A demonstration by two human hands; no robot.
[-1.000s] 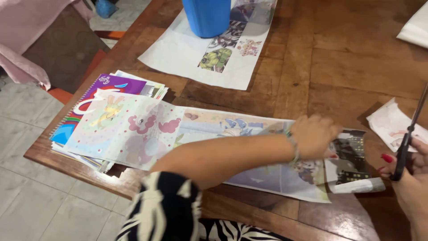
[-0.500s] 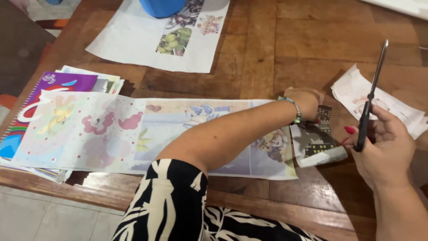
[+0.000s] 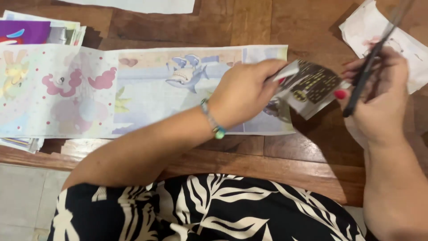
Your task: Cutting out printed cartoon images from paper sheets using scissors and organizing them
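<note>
Head view: left hand (image 3: 245, 91) pinching dark printed cutout (image 3: 312, 87) above illustrated paper strip (image 3: 147, 85); right hand (image 3: 379, 96) gripping black scissors (image 3: 368, 67); wooden table (image 3: 249, 22).

The left hand (image 3: 245, 91) pinches a small dark printed paper piece (image 3: 312, 87) above a long cartoon paper strip (image 3: 147, 85) on the wooden table (image 3: 285, 156). The right hand (image 3: 379, 100) grips black scissors (image 3: 368, 67), just beside that piece.

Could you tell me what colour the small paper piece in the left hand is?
Mostly black with yellow dots, white-edged: paper piece, head view.
</note>
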